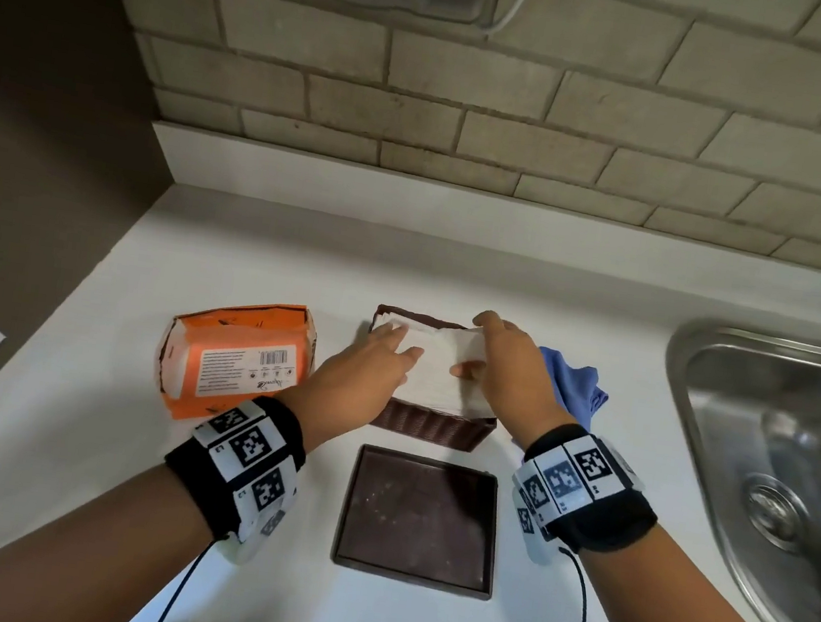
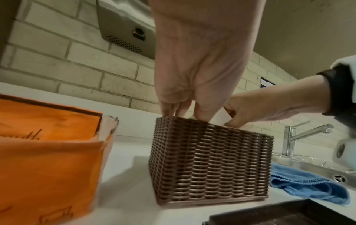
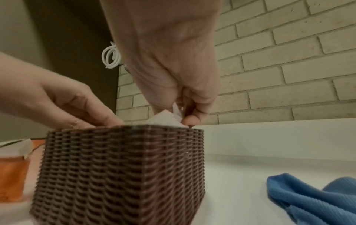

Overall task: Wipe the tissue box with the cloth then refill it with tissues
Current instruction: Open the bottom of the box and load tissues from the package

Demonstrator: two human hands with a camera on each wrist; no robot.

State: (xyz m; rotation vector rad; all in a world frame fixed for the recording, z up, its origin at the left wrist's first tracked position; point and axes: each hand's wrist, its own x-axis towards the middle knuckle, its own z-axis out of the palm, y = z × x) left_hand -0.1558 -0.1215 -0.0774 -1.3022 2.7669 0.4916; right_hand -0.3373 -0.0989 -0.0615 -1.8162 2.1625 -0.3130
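Observation:
The brown woven tissue box point(image 1: 430, 424) stands open on the white counter, filled with a stack of white tissues point(image 1: 441, 376). My left hand point(image 1: 394, 345) lies on the stack's left part with straight fingers pressing down. In the left wrist view the left hand's fingertips point(image 2: 185, 112) dip behind the box's point(image 2: 208, 164) rim. My right hand point(image 1: 476, 350) pinches the stack's right edge. The right wrist view shows a tissue corner point(image 3: 165, 120) pinched by the right hand point(image 3: 183, 117) above the box point(image 3: 119, 170). The blue cloth point(image 1: 575, 388) lies crumpled right of the box.
The box's dark brown lid point(image 1: 419, 518) lies flat just in front of it. An opened orange tissue pack point(image 1: 237, 356) sits to the left. A steel sink point(image 1: 784, 449) with a tap point(image 2: 300, 135) is at the right. The brick wall carries a grey wall unit point(image 2: 125, 30).

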